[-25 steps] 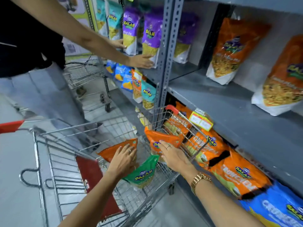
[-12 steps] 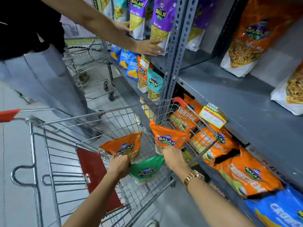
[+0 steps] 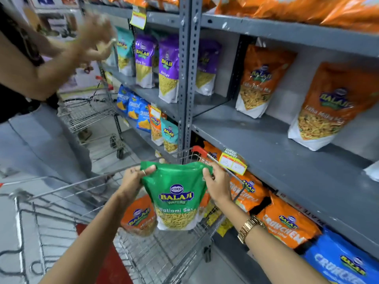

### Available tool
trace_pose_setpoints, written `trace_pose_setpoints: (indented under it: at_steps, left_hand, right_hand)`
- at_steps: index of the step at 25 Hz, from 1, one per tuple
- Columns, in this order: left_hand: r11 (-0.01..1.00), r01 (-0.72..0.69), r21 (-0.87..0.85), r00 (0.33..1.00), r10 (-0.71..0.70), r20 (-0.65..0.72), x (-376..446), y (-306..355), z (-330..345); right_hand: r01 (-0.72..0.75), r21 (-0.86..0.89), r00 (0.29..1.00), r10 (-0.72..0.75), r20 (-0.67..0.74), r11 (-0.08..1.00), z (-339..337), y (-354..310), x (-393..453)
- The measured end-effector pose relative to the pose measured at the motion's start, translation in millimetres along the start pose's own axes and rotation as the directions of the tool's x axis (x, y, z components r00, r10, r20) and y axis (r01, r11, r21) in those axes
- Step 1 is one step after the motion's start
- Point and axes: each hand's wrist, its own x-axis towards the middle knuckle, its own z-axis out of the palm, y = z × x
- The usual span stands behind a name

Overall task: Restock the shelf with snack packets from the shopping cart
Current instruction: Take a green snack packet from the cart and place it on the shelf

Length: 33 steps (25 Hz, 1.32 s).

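A green Balaji snack packet (image 3: 176, 197) hangs upright above the shopping cart (image 3: 61, 222). My left hand (image 3: 133, 181) pinches its top left corner and my right hand (image 3: 217, 185) pinches its top right corner. An orange packet (image 3: 139, 220) stands in the cart basket just behind and left of the green one. The grey metal shelf (image 3: 276, 148) runs along the right, holding two orange packets (image 3: 260, 80) at its back with bare grey board in front of them.
Another person (image 3: 30, 83) stands at the left with both hands raised near the purple and teal packets (image 3: 168, 68). A second cart (image 3: 92, 111) stands behind them. Orange and blue packets (image 3: 287, 224) fill the lower shelf. A yellow price tag (image 3: 232, 163) hangs on the shelf edge.
Both my hands let go of the orange packets and took the green packet by its top corners, lifting it out of the cart. The other person's hands left the shelf and rose.
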Motion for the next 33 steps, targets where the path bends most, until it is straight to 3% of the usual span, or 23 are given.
trace_pose_setpoints:
  at_steps: [6,13,18,23,30,33]
  left_hand:
    - [0.969,-0.157,-0.192,0.971,0.188,0.15,30.2,89.3,99.4]
    - [0.952,-0.191,-0.241,0.893,0.27,0.361,32.5,126.9,256.0]
    - [0.949,-0.139,-0.284,0.829,0.268,0.492,-1.5,116.3,368.7]
    - [0.96,-0.004,-0.28,0.801,0.171,0.574,-22.8,97.2,458.4]
    - [0.962,0.105,-0.252,0.763,0.084,0.641,-36.2,67.5,532.1]
    - [0.971,0.108,-0.212,0.716,0.072,0.695,-40.1,61.6,543.9]
  right_hand:
    - [0.091,0.152,0.907,-0.019,-0.42,0.984,-90.2,-44.0,32.5]
    - [0.106,0.016,0.65,-0.057,-0.758,0.994,-221.0,-35.7,46.6]
    - [0.005,-0.073,0.541,-0.063,-0.839,0.997,-307.6,-6.0,27.2]
    - [-0.113,-0.122,0.487,-0.052,-0.872,0.986,-382.5,35.9,7.0]
    - [-0.209,-0.141,0.439,-0.035,-0.898,0.968,-438.1,84.1,-7.7]
    - [-0.237,-0.1,0.41,0.006,-0.912,0.966,-445.4,105.0,-11.3]
